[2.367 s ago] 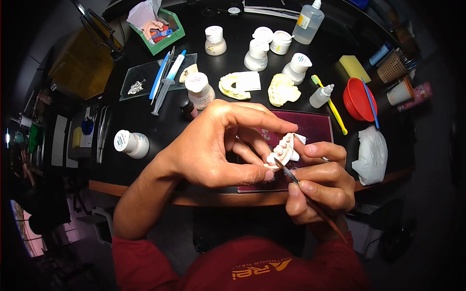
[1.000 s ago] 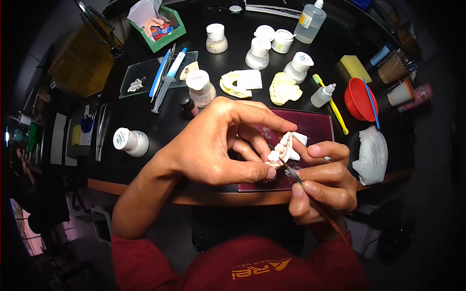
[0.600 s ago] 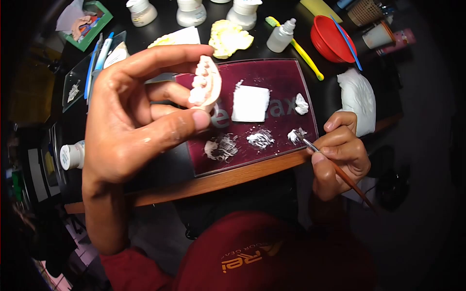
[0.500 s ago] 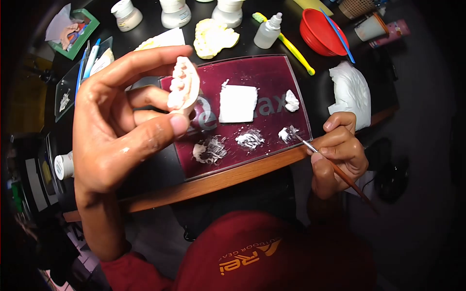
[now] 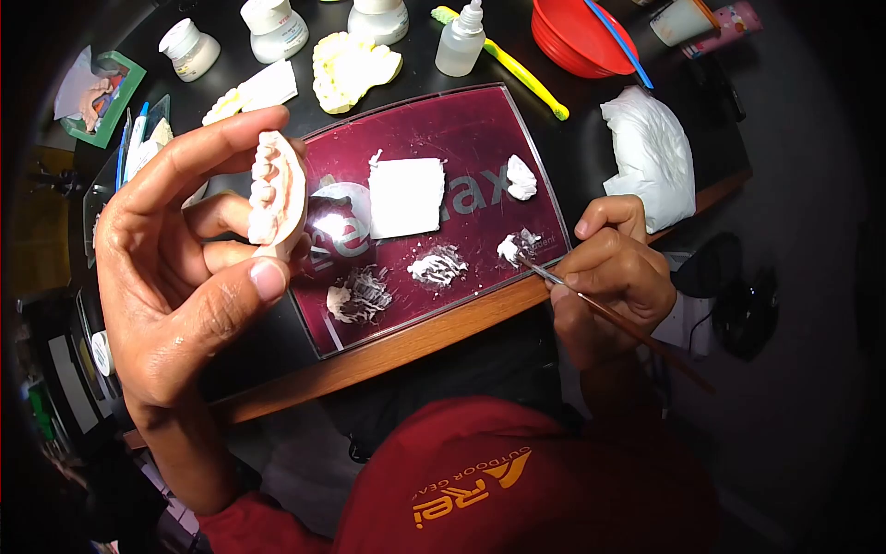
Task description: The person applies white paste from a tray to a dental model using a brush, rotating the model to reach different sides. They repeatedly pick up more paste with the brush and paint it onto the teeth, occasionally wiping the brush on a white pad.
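Note:
My left hand [image 5: 185, 268] pinches a pale dental model [image 5: 280, 194] between thumb and fingers, its row of teeth facing left, held above the left side of a dark red mixing slab [image 5: 480, 138]. In my right hand [image 5: 616, 286] is a thin paintbrush [image 5: 600, 309] with a brown handle. Its tip meets a small white paste heap [image 5: 512, 249] near the slab's right front edge. Two more smeared heaps, one white [image 5: 438, 266] and one partly beige [image 5: 355, 297], lie along the front. A white square pad [image 5: 406, 197] rests mid-slab, with a crumpled white piece [image 5: 520, 177] to its right.
Behind the slab stand several white-lidded jars [image 5: 277, 32], a yellowish dental cast [image 5: 353, 69], a dropper bottle [image 5: 460, 42], a yellow toothbrush [image 5: 517, 69] and a red bowl [image 5: 577, 42]. Folded white tissue [image 5: 653, 157] lies right. A green tray [image 5: 115, 102] sits far left.
The whole scene has shifted left in view as the camera turned. The dental model stays in my left hand, and the brush tip remains at the right-hand white heap.

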`<state>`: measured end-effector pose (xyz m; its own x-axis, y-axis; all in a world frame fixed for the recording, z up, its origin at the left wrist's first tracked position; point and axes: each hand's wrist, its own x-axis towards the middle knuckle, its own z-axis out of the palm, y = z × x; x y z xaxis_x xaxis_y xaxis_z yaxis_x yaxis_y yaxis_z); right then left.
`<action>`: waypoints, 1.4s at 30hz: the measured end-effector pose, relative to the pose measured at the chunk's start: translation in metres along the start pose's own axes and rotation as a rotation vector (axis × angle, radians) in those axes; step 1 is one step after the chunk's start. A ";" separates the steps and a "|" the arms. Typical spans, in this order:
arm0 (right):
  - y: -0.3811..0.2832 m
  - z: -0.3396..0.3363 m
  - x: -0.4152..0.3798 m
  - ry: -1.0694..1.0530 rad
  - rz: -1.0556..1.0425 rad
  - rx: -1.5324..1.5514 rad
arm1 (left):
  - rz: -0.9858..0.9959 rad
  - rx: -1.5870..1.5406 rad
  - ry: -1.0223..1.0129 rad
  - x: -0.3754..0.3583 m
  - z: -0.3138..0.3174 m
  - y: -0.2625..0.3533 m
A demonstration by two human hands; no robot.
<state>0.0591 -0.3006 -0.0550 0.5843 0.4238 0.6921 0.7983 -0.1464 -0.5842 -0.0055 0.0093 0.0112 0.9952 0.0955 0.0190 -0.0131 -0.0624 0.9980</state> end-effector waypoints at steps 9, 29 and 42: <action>-0.006 -0.003 -0.004 -0.042 0.101 0.002 | -0.019 0.011 -0.017 0.000 0.000 0.002; -0.005 0.000 0.005 0.021 0.020 0.044 | -0.096 -0.155 -0.132 0.002 -0.002 0.007; -0.034 0.038 0.053 0.047 -0.077 0.418 | -0.025 -0.403 -0.378 0.007 -0.016 0.002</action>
<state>0.0575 -0.2389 -0.0147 0.5394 0.3767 0.7531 0.7172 0.2631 -0.6453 -0.0005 0.0252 0.0145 0.9600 -0.2762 0.0458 0.0492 0.3274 0.9436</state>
